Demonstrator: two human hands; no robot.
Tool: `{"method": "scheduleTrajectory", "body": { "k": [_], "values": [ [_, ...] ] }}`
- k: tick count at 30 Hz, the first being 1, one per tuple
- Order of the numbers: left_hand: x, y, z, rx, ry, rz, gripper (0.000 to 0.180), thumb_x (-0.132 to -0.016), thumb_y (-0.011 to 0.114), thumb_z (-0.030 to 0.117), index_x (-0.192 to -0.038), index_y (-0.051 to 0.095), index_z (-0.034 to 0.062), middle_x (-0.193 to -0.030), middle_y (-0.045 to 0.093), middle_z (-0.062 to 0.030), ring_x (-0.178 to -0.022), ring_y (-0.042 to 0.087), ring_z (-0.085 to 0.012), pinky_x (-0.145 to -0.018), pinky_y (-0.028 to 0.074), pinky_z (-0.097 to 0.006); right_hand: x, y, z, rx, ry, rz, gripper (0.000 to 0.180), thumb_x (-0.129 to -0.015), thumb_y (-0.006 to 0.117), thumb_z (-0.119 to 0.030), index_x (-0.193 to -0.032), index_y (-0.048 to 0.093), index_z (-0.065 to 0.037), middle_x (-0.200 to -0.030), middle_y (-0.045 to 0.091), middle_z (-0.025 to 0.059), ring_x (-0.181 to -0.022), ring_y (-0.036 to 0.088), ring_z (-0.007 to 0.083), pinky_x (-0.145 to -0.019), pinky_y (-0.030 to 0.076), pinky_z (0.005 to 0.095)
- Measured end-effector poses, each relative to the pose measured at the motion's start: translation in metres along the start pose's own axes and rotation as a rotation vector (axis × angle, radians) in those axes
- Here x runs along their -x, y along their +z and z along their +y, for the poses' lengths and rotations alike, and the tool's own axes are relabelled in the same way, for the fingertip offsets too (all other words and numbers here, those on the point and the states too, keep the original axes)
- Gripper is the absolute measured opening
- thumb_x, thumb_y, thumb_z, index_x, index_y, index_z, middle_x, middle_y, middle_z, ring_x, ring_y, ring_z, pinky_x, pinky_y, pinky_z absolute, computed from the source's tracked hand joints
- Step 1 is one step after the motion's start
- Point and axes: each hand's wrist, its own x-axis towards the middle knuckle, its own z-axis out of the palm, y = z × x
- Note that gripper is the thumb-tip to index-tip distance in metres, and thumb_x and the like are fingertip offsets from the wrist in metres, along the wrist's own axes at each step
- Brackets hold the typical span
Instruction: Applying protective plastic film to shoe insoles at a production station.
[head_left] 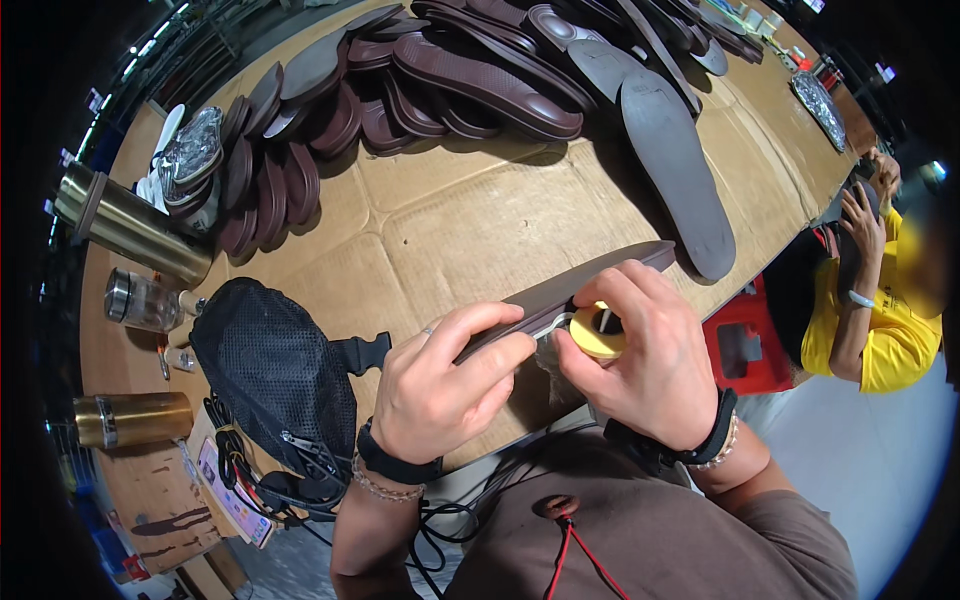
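Observation:
A dark brown shoe sole (pixel 556 288) is tilted on edge at the near side of the cardboard-covered table. My left hand (pixel 435 385) pinches its left end between thumb and fingers. In my right hand (pixel 650 350) is a yellow round piece with a dark middle (pixel 598 342), perhaps a roll, pressed close to the sole's near side. The right fingertips also rest at the sole's edge. A whitish strip or loop (pixel 553 326) shows between the hands; what it belongs to is unclear. Fingers partly cover both the sole and the yellow piece.
Brown soles (pixel 480 85) are heaped along the far side. One long grey sole (pixel 680 170) lies at the right. Bottles (pixel 140 222), a black mesh bag (pixel 275 375) and a phone (pixel 235 490) crowd the left. A red plastic stool (pixel 735 345) and a co-worker in yellow (pixel 870 310) are rightward.

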Motion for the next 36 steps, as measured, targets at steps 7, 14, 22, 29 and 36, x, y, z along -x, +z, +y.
{"method": "scheduleTrajectory", "body": {
  "k": [7, 14, 22, 29, 36],
  "values": [
    [-0.002, -0.002, 0.004, -0.062, 0.016, -0.022, 0.045, -0.068, 0.079, -0.007, -0.108, 0.082, 0.013, -0.114, 0.071, -0.0135, -0.089, 0.076, -0.0263, -0.076, 0.064, -0.034, 0.0, 0.001, -0.001, -0.002, 0.008, 0.003, 0.026, -0.079, 0.082, -0.017, -0.092, 0.063, -0.003, -0.087, 0.061, 0.0147, -0.085, 0.063, 0.0355, -0.074, 0.052, 0.044],
    [-0.001, -0.002, 0.005, -0.077, 0.014, -0.021, 0.048, -0.067, 0.078, -0.008, -0.109, 0.083, 0.0142, -0.117, 0.07, -0.0144, -0.094, 0.076, -0.0273, -0.081, 0.065, -0.034, 0.002, 0.001, -0.003, 0.02, 0.027, -0.002, 0.026, -0.08, 0.081, -0.018, -0.092, 0.064, -0.003, -0.088, 0.061, 0.0146, -0.086, 0.064, 0.0351, -0.075, 0.053, 0.0439],
    [0.0, -0.002, 0.006, -0.076, -0.008, -0.035, 0.049, -0.067, 0.077, -0.009, -0.11, 0.083, 0.0143, -0.117, 0.069, -0.0142, -0.096, 0.076, -0.0273, -0.083, 0.065, -0.035, 0.003, 0.001, -0.003, 0.026, 0.027, 0.0, 0.025, -0.081, 0.08, -0.018, -0.092, 0.064, -0.003, -0.088, 0.061, 0.0148, -0.086, 0.064, 0.0349, -0.075, 0.053, 0.0438],
    [0.002, 0.0, -0.002, -0.08, 0.062, 0.01, 0.047, -0.067, 0.08, -0.004, -0.111, 0.079, 0.0122, -0.119, 0.068, -0.0114, -0.09, 0.075, -0.0233, -0.074, 0.064, -0.032, 0.004, 0.001, -0.003, 0.016, 0.032, -0.002, 0.025, -0.079, 0.08, -0.017, -0.091, 0.063, -0.003, -0.088, 0.062, 0.0148, -0.086, 0.064, 0.0349, -0.076, 0.053, 0.0442],
    [0.006, 0.0, 0.001, 0.052, -0.043, 0.023, 0.033, -0.078, 0.08, -0.01, -0.106, 0.073, 0.005, -0.119, 0.066, -0.0165, -0.098, 0.075, -0.0262, -0.081, 0.063, -0.034, 0.004, 0.0, -0.004, 0.015, 0.037, -0.01, 0.023, -0.078, 0.078, -0.016, -0.09, 0.063, -0.003, -0.087, 0.062, 0.0153, -0.086, 0.064, 0.0353, -0.077, 0.053, 0.0447]
  ]
}}
